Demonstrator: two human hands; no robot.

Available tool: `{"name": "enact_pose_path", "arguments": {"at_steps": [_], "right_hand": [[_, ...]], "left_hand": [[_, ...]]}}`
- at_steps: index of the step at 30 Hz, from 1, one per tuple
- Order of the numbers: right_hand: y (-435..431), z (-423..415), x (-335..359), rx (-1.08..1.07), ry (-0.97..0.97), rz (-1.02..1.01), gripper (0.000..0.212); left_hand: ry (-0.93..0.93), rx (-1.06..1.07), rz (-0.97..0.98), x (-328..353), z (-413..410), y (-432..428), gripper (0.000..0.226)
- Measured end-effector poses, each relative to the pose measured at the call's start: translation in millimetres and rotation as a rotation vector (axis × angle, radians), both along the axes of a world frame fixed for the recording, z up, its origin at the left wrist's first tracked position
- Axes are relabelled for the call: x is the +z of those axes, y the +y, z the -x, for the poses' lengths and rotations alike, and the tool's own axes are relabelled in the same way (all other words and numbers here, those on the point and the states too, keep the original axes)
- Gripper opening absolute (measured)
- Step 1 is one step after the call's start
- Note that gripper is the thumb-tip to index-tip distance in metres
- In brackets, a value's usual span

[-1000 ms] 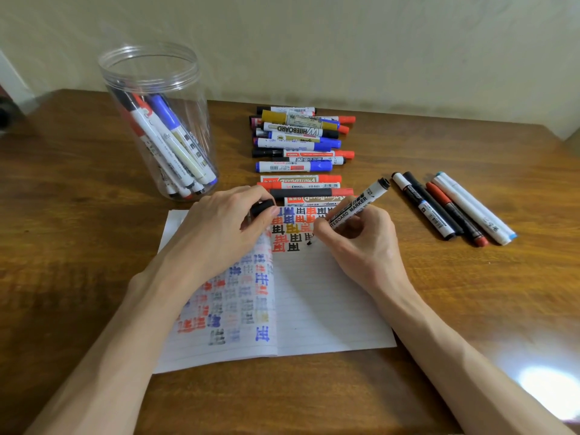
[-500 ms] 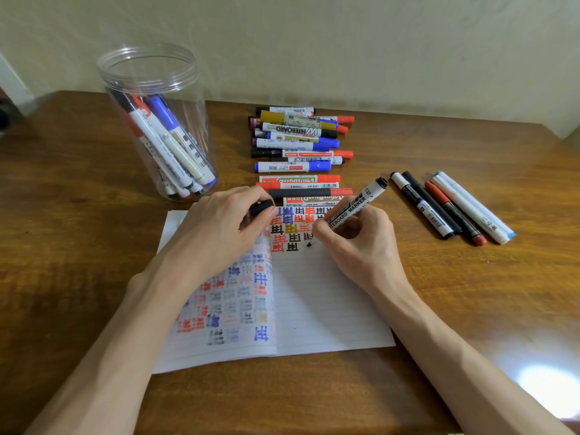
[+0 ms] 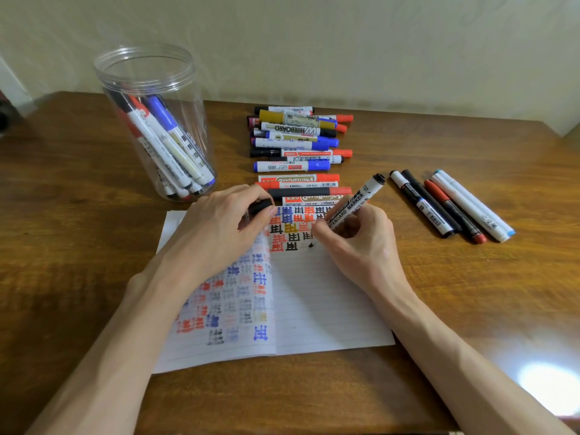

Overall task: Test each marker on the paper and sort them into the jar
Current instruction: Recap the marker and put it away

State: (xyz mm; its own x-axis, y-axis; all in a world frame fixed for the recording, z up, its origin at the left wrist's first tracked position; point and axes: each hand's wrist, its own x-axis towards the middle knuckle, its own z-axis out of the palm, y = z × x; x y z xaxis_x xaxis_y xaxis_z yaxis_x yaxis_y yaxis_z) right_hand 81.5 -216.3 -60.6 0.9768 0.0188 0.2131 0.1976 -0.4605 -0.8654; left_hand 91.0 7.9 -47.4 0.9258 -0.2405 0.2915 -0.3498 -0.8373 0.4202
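Looking down from the head view, the right grip (image 3: 354, 243) pinches a whiteboard marker (image 3: 354, 206) pen-fashion, tip down at the paper (image 3: 320, 302) for testing. The left grip (image 3: 219, 227) curls round what seems its cap (image 3: 260, 206), steadying the sheet. The clear jar (image 3: 150, 73), behind on the bench (image 3: 470, 309), holds several leaning markers (image 3: 169, 142).

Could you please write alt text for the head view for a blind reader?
A person's right hand holds an uncapped whiteboard marker, tip on lined paper with coloured test marks; the left hand holds a black cap. On the table: a clear jar of markers, a row of markers beyond the paper, four more at right.
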Motion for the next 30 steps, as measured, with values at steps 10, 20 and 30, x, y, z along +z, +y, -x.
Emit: {"name": "enact_pose_path", "arguments": {"at_steps": [10, 20, 30], "right_hand": [[-3.4, -3.4, 2.5, 0.047, 0.038, -0.107, 0.002], [-3.7, -4.7, -1.1, 0.041, 0.072, -0.103, 0.008], [-2.9, -4.5, 0.4, 0.033, 0.087, -0.076, 0.003]], "left_hand": [[0.013, -0.008, 0.000, -0.9, -0.2, 0.1, 0.028], [0.014, -0.010, 0.003, -0.4, 0.7, -0.4, 0.026], [0.021, -0.006, -0.007, -2.0, -1.5, -0.2, 0.026]]}}
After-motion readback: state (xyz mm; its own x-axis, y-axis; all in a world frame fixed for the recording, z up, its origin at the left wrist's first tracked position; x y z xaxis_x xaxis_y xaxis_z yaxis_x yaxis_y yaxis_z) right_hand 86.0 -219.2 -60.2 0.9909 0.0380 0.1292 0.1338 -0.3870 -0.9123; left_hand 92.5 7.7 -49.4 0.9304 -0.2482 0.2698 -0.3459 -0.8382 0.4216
